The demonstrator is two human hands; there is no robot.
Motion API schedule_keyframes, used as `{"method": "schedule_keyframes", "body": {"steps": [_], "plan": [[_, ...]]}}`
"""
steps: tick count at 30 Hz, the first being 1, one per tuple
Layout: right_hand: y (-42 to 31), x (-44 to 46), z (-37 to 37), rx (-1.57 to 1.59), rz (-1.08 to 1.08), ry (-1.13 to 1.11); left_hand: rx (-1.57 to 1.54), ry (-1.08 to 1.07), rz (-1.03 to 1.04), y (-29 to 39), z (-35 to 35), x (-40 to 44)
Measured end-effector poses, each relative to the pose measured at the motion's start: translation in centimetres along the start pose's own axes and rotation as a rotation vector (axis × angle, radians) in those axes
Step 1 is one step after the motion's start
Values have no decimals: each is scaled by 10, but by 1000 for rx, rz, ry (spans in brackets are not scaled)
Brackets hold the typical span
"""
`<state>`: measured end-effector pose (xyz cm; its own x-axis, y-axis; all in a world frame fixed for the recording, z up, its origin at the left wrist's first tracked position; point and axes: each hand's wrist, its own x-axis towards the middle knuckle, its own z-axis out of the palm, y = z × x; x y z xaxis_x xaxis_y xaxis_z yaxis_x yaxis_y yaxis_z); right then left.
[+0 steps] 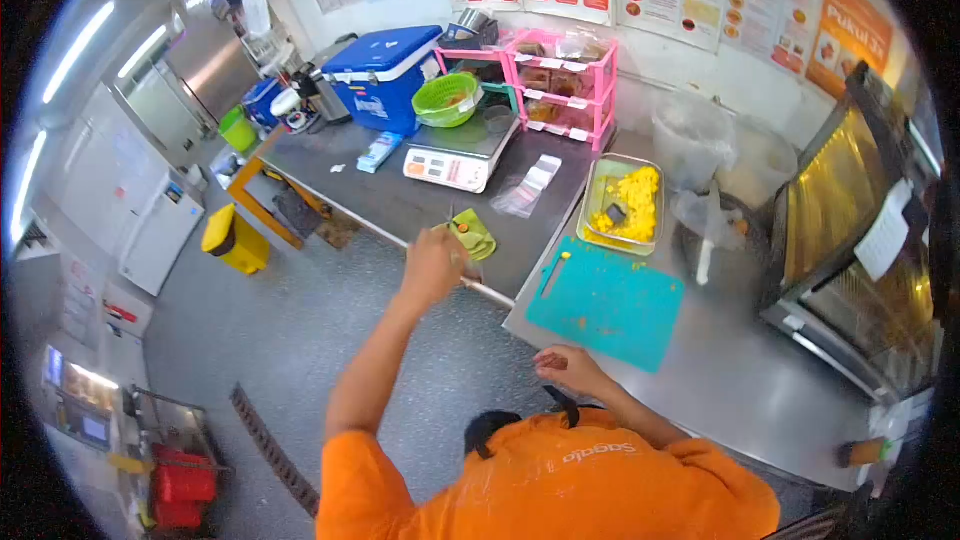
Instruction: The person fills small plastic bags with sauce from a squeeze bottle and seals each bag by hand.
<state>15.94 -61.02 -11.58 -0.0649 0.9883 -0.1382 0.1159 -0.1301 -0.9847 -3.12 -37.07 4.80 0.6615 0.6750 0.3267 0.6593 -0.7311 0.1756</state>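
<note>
My left hand (437,268) reaches over the front edge of the dark counter (375,190), fingers bent together. What it may be holding is hidden by the hand. Just beyond it lies a folded green cloth (478,238), with what look like scissors (456,226) on it. My right hand (572,370) hovers by the edge of the steel counter (750,360), its fingers loosely curled and apart, with nothing visible in them. Ahead of it lies a turquoise cutting board (610,305) with yellow crumbs. A glass tray (588,202) beyond the board contains yellow chopped food (640,190) and a dark scraper-like piece (617,213).
A weighing scale (445,168), plastic bags (530,185), a green basket (447,105), a blue cooler (375,75) and a pink rack (565,90) stand farther back. Clear tubs (690,135) and a glass display case (850,230) are on the right. A yellow bin (237,240) stands on the floor.
</note>
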Motion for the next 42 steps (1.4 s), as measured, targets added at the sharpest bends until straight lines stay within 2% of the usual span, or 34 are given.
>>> {"method": "schedule_keyframes", "body": {"steps": [1,3,6,8,9,11,12,14,19,23,27,29,31,33,34,35,37,38,41,42], "plan": [[1,11,-4,130,26,53,18,-4,46,-21,6,36],[12,26,-15,55,94,138,52,29,72,-56,22,105],[28,53,-23,53,105,330,-6,69,220,-108,61,211],[38,76,-19,87,122,571,29,162,197,-136,92,282],[41,90,-16,102,126,604,21,150,230,-145,101,313],[44,126,-2,162,140,883,113,120,347,-158,112,376],[43,146,14,187,161,918,102,94,384,-169,124,408],[32,193,44,326,131,1239,53,73,398,-189,163,482],[21,243,85,380,188,1285,251,-66,419,-190,168,532],[-15,276,89,393,313,1361,-23,-48,475,-225,185,566],[-21,297,90,384,325,1351,-154,-211,606,-255,207,592],[-24,302,87,319,379,1323,-91,-265,657,-262,215,588],[-28,307,80,255,408,1303,-83,-356,600,-257,213,580],[-37,307,72,133,358,1336,-32,-340,580,-249,206,567],[-35,309,71,259,363,1372,25,-317,569,-246,207,562],[-32,311,70,264,369,1360,31,-326,559,-244,214,558],[-26,315,68,236,387,1362,246,-274,608,-237,225,551],[-20,318,69,322,330,1337,301,-251,631,-236,237,548],[-15,323,70,48,419,1271,258,-132,782,-239,259,556],[-16,326,70,160,450,1309,246,-141,793,-230,244,561]]}}
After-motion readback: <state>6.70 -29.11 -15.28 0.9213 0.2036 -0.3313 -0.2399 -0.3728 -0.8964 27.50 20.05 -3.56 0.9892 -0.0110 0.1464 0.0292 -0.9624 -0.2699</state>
